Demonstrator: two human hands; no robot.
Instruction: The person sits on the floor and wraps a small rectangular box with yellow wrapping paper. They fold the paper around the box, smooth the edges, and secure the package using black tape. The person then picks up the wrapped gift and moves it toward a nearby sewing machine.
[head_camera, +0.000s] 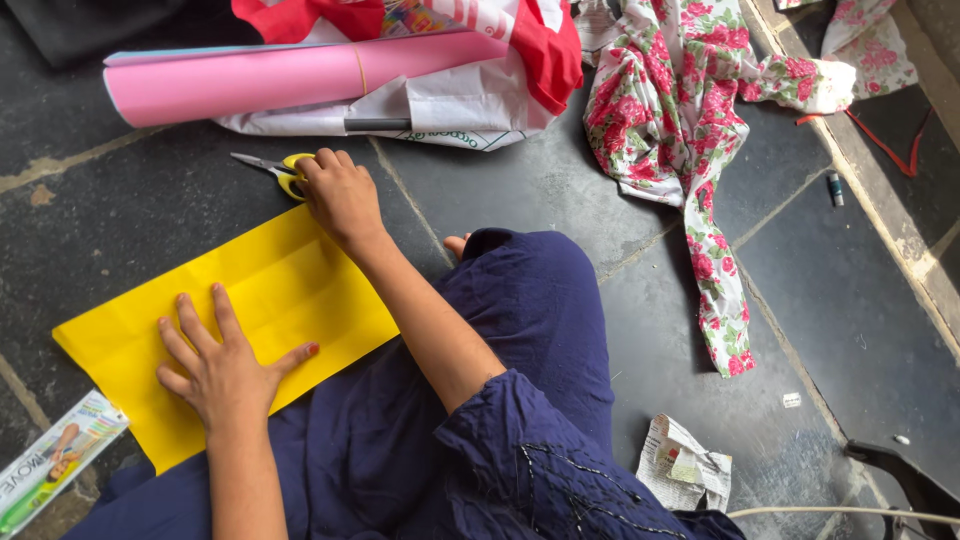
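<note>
My left hand (222, 372) lies spread flat on the yellow paper (270, 290) on the floor. My right hand (338, 192) closes over yellow-handled scissors (278, 170). Long white-green package (50, 462) at the paper's lower-left corner.

yellow paper sheet (255, 300) ×1 | scissors (272, 168) ×1 | pink paper roll (280, 78) ×1 | floral cloth (680, 120) ×1 | crumpled newspaper (683, 465) ×1 | hands ×2: left hand (222, 365), right hand (338, 193)

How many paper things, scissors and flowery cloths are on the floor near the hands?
Yellow paper sheet, under the left hand: 1
Pink paper roll: 1
Scissors, touched by the right hand: 1
Crumpled newspaper: 1
Flowery cloths: 2, the second partly visible at the top edge
Total: 6
</note>
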